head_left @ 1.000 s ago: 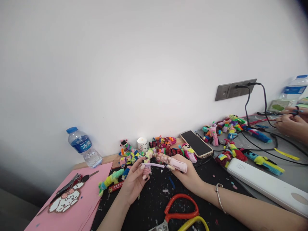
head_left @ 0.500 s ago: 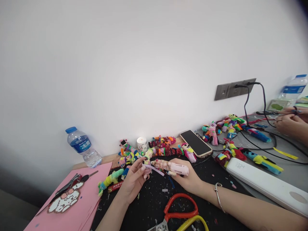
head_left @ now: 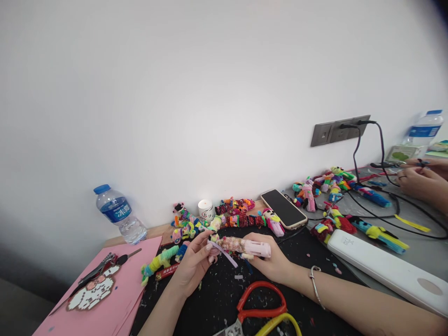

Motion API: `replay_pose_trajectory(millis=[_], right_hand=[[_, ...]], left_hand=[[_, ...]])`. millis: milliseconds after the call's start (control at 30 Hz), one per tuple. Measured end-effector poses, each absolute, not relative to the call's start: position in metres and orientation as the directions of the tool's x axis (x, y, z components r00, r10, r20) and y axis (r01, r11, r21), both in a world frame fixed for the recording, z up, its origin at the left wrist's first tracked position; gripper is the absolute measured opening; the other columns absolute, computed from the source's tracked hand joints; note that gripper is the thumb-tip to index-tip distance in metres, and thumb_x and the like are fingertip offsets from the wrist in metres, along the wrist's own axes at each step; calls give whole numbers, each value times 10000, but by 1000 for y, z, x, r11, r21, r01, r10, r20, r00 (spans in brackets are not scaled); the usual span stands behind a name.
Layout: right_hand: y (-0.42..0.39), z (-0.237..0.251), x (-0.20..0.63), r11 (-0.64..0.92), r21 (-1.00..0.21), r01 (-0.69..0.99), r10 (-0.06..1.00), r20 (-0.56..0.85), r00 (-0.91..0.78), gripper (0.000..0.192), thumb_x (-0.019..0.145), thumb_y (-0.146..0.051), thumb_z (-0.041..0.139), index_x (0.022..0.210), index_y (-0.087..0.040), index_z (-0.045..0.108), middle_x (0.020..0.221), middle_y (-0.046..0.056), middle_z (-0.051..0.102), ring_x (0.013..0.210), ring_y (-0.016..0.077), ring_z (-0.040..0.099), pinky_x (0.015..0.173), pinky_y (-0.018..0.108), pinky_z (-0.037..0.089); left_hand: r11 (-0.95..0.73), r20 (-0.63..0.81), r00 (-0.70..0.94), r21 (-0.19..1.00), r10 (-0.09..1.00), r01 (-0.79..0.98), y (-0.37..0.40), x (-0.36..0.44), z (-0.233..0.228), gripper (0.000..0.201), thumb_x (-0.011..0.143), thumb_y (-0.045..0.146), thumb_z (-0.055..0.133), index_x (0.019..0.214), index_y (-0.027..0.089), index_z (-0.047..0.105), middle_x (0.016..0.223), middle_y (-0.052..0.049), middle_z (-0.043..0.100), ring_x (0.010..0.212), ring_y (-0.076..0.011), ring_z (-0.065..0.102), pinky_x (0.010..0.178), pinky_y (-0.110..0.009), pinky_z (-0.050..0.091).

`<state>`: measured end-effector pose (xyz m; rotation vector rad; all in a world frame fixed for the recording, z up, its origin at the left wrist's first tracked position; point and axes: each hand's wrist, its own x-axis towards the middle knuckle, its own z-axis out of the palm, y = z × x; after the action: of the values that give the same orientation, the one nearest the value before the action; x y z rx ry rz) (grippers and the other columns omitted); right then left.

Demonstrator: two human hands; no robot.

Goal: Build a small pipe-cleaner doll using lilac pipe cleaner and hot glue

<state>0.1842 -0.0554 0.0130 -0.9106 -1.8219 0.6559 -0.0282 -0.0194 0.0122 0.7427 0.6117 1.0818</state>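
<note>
Over the black mat (head_left: 206, 312) my two hands meet on a pipe-cleaner doll (head_left: 229, 243) with a fuzzy beige-pink body and a smooth pale pink slotted end. My left hand (head_left: 196, 263) is closed at the doll's left end, thumb and fingers pinching there. A thin lilac strip (head_left: 228, 255) trails from that pinch towards the right. Wrapped round the pale pink end, my right hand (head_left: 269, 261) steadies the doll, its fingers partly hidden behind it. Below lie scissors (head_left: 262, 301) with one red and one yellow handle loop.
Behind my hands stand a white paper cup (head_left: 206, 211), colourful pipe-cleaner dolls (head_left: 245, 219) and a phone (head_left: 285, 209). Left are a water bottle (head_left: 119, 212) and pink paper (head_left: 140, 261). A white bar-shaped case (head_left: 385, 268), black cables (head_left: 371, 212) and another person's hands (head_left: 422, 179) are right.
The lilac strip's free end has swung down and slightly left. The doll sits a little further left in the view, while both hands keep their hold. The whole view has shifted slightly.
</note>
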Motion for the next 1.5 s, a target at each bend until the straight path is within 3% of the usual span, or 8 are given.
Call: replay_pose_trajectory(millis=[1500], right_hand=[[-55, 7, 182, 493, -836, 242, 868, 454, -203, 69, 794, -195, 553, 735, -177, 522, 663, -24, 505, 586, 121, 439, 534, 223, 339]], left_hand=[[289, -93, 343, 760, 935, -582, -17, -30, 15, 362, 574, 165, 817, 906, 196, 676, 632, 35, 554, 493, -50, 446, 513, -196, 380]])
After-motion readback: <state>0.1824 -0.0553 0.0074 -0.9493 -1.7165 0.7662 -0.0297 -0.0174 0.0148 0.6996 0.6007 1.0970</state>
